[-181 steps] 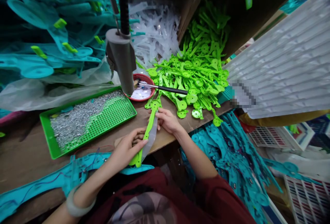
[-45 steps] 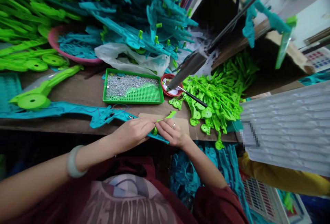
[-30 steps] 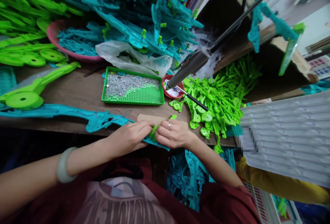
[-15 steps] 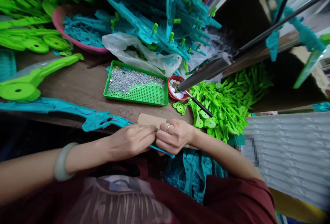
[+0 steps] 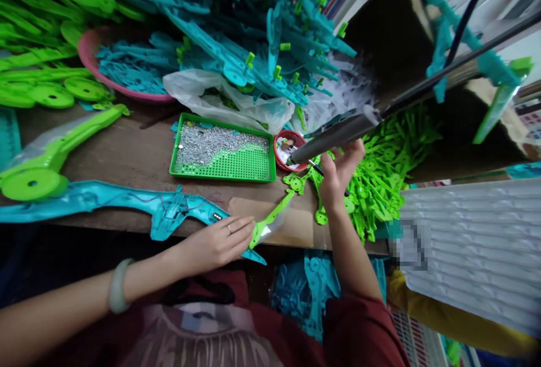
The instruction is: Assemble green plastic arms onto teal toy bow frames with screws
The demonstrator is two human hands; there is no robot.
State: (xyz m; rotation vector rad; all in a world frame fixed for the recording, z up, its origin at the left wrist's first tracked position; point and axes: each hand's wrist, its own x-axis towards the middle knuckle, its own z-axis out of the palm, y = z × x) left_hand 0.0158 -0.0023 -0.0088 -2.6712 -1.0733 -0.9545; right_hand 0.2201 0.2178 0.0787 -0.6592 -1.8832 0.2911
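My left hand (image 5: 220,240) lies on the table's front edge, fingers pressed on a long teal plastic piece (image 5: 127,200) and pinching the end of a narrow green strip (image 5: 270,220) with a clear film on it. My right hand (image 5: 338,172) is raised with fingers spread, just under the hanging grey screwdriver (image 5: 333,136), beside the black-handled tool (image 5: 321,171). It holds nothing. The screwdriver's tip hangs over a small red bowl (image 5: 284,138).
A green tray (image 5: 224,164) of small silver screws sits mid-table. A heap of green parts (image 5: 380,169) lies at the right, teal parts (image 5: 262,34) pile up behind, a pink basin (image 5: 91,57) at the back left. A large green piece (image 5: 51,153) lies left.
My right hand left the strip and rose toward the hanging screwdriver. My left hand stays at the table edge and now holds the green strip alone.
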